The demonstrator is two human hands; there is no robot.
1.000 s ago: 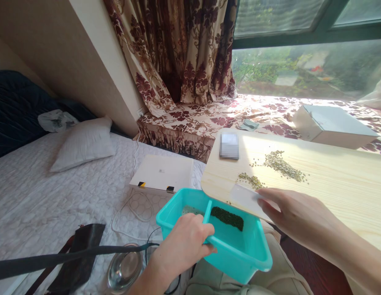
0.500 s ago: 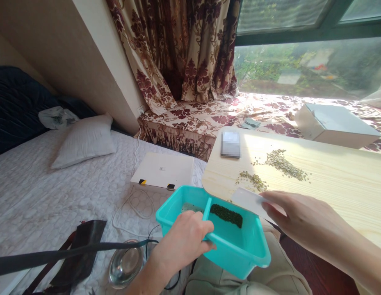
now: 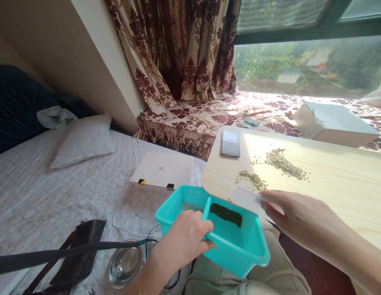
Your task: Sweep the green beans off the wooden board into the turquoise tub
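My left hand [image 3: 181, 241] grips the near rim of a turquoise two-compartment bin [image 3: 239, 254], held just under the edge of a pale wooden table [image 3: 341, 184]. Dark green beans [image 3: 225, 214] lie in the bin's right compartment; a thin layer of grains [image 3: 190, 207] shows in the left one. My right hand [image 3: 297, 219] pinches a white card [image 3: 247, 199] flat on the table edge above the bin. Two patches of loose green beans lie on the table, a small patch [image 3: 252, 178] just beyond the card and a larger patch [image 3: 282, 160] farther back.
A phone [image 3: 230, 144] lies on the table's far left corner. A white box [image 3: 162, 170], a cable and a pillow [image 3: 84, 141] rest on the bed. A steel bowl [image 3: 125, 264] and a dark bag [image 3: 79, 256] sit near my left arm. Another white box [image 3: 334, 124] sits on the window seat.
The view shifted slightly; both hands, the bin and the card have barely moved.
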